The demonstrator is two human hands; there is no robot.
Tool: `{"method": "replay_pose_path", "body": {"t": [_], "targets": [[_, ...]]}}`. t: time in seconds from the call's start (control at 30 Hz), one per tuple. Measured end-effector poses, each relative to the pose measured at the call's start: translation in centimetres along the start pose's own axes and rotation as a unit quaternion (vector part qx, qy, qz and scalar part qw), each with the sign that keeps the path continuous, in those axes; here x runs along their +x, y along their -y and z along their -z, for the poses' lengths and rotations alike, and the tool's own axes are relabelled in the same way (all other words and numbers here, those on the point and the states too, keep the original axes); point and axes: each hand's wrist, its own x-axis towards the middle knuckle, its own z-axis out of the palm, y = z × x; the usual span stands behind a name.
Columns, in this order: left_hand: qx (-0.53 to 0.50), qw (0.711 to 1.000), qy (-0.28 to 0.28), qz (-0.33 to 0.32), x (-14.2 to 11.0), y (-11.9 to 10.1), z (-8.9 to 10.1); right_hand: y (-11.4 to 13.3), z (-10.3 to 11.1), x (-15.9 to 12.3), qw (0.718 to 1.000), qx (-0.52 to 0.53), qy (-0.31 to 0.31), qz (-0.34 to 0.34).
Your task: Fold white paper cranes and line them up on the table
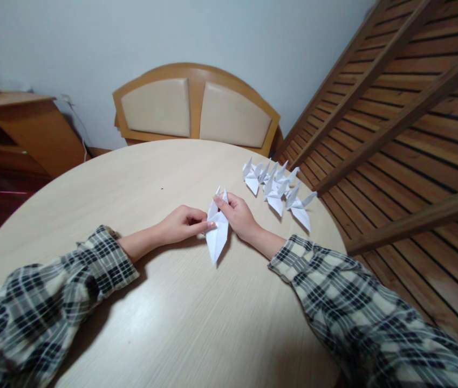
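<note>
A white origami crane [217, 240], partly folded, is held between my two hands over the table, its wide point toward me and two narrow points upward. My left hand [183, 223] pinches its left side, thumb lying across the front of the paper. On the other side, my right hand [240, 215] grips the upper right part, with the thumb near the base of the narrow points. Fingers behind the paper are hidden. Several finished white paper cranes [274, 198] stand in a cluster beyond my right hand.
The round pale wooden table [164, 323] fills the lower view. Behind it stands a wooden headboard [195, 102] with two cream panels. A slatted wooden structure [407, 118] rises close along the right edge. To the far left is a brown desk [38, 129].
</note>
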Motion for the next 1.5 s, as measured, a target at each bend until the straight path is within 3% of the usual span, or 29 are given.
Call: {"method": "replay_pose_path", "body": {"t": [0.07, 0.23, 0.33, 0.63, 1.5], "targets": [[-0.013, 0.999, -0.029, 0.002, 0.11, 0.02, 0.05, 0.03, 0.0, -0.05, 1.0, 0.003, 0.012, -0.004], [-0.137, 0.976, -0.171, 0.017, 0.56, 0.2, 0.28, 0.19, 0.0, -0.32, 0.999, 0.005, 0.053, -0.003], [-0.208, 0.957, -0.2, 0.027, 0.73, 0.26, 0.42, 0.29, -0.02, -0.5, 0.996, -0.012, 0.087, -0.006], [-0.22, 0.964, -0.147, 0.018, 0.72, 0.42, 0.5, -0.19, 0.11, -0.59, 0.987, -0.04, 0.155, -0.021], [-0.226, 0.966, -0.124, 0.001, 0.5, 0.66, 0.55, 0.06, 0.13, -0.73, 0.985, -0.048, 0.162, -0.02]]}}
